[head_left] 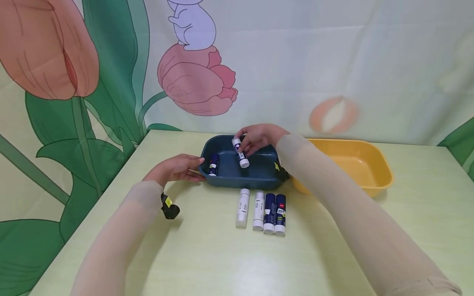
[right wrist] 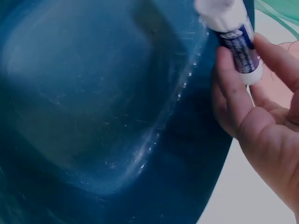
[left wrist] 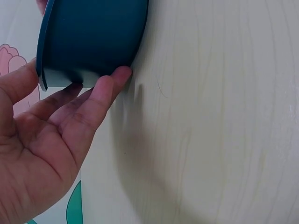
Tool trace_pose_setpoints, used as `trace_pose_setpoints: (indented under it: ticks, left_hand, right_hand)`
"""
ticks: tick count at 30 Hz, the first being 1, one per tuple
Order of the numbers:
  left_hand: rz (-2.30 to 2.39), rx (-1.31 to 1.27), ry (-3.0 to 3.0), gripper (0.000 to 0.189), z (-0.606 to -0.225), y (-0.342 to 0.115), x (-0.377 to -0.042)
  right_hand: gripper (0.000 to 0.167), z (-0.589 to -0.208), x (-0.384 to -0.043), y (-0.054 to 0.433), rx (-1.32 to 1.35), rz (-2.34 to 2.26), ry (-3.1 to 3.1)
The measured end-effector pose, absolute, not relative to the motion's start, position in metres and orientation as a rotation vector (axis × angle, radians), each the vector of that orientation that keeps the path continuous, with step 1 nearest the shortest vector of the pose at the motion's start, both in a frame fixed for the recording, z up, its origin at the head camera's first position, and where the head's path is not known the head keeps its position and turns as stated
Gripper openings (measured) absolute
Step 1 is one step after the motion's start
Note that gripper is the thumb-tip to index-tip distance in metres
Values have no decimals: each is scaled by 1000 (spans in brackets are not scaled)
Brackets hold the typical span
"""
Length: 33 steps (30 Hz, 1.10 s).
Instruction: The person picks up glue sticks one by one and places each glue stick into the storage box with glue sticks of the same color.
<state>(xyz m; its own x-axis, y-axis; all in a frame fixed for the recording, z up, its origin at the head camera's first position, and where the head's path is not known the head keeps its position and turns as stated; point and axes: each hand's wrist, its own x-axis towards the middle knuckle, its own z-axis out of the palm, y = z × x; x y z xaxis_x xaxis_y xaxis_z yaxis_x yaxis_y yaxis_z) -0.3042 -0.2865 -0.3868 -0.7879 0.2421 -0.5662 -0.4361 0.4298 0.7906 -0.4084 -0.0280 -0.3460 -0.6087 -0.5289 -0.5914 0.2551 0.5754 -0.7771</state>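
Observation:
My right hand pinches a glue stick with white ends and a dark blue label, tilted over the dark blue basin. In the right wrist view, the same glue stick sits between thumb and fingers, apart from the basin floor. My left hand holds the basin's left end, thumb at the rim and fingers against the outer wall. Inside the basin at the left lies a dark blue glue stick. In front lie two white glue sticks and two dark blue ones.
A yellow basin stands to the right of the blue one, partly hidden by my right forearm. Behind the pale wooden table hangs a printed cloth with flowers.

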Motion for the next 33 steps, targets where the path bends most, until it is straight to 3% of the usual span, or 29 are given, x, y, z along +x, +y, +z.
trace_pose_setpoints:
  ticks: [4,13,33]
  left_hand:
    - [1408,-170,2055,61,-388,-287,-305]
    - [1410,-174,2068,62,-387,-287,-304]
    - [1420,-144,2065,61,-388,-289,-303]
  right_hand:
    - [63,-347,-408,-30,-169,-1083,1919]
    - [41,-345,-405,-35,-120,-872,2022]
    - [33,-356,-402,-47,-128,-566,2111]
